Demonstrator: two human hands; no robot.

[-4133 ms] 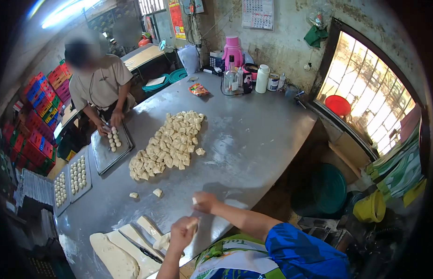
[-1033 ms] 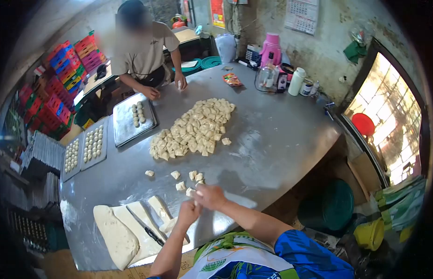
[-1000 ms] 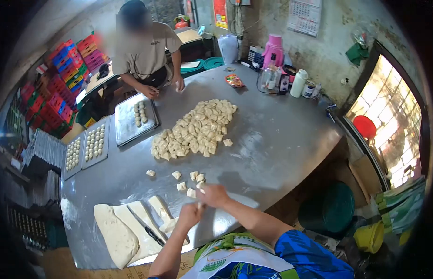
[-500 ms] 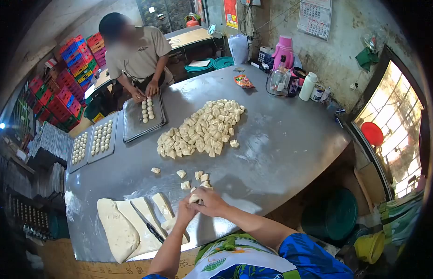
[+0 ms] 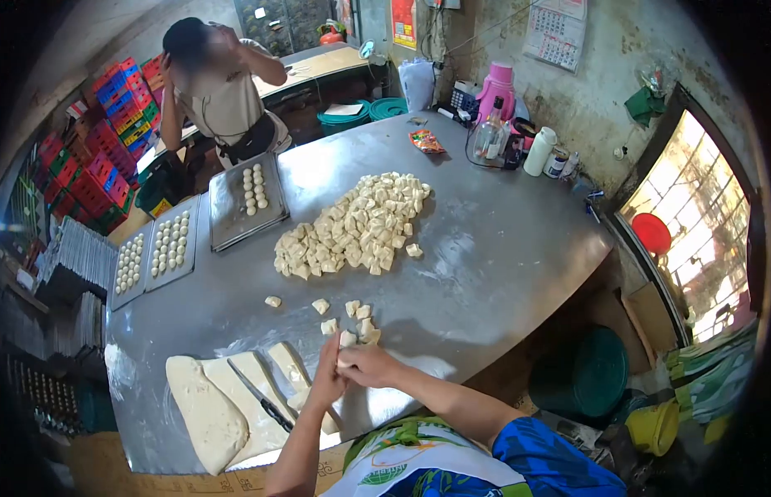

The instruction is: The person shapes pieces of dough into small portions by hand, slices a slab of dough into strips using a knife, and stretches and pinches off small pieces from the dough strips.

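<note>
My left hand (image 5: pixel 327 378) and my right hand (image 5: pixel 365 364) are closed together over the near part of the metal table. Pale dough (image 5: pixel 347 339) shows at their fingertips, partly hidden by the fingers. Just beyond lie several small cut dough pieces (image 5: pixel 352 308). To the left of my hands rests a large slab of dough (image 5: pixel 205 414), with a dark-handled knife (image 5: pixel 251 383) lying across it. A cut dough strip (image 5: pixel 287 364) lies between the knife and my left hand.
A big heap of dough pieces (image 5: pixel 352 228) covers the table's middle. Trays with rows of dough balls (image 5: pixel 170 244) stand at the left. Across the table a person (image 5: pixel 224 99) stands behind another tray (image 5: pixel 224 199). Bottles and a pink thermos (image 5: pixel 495 91) line the wall side.
The person across the table has lifted both hands from the tray of dough balls to their head. My hands stay together around the dough, with the fingers shifted slightly. The view has moved a little.
</note>
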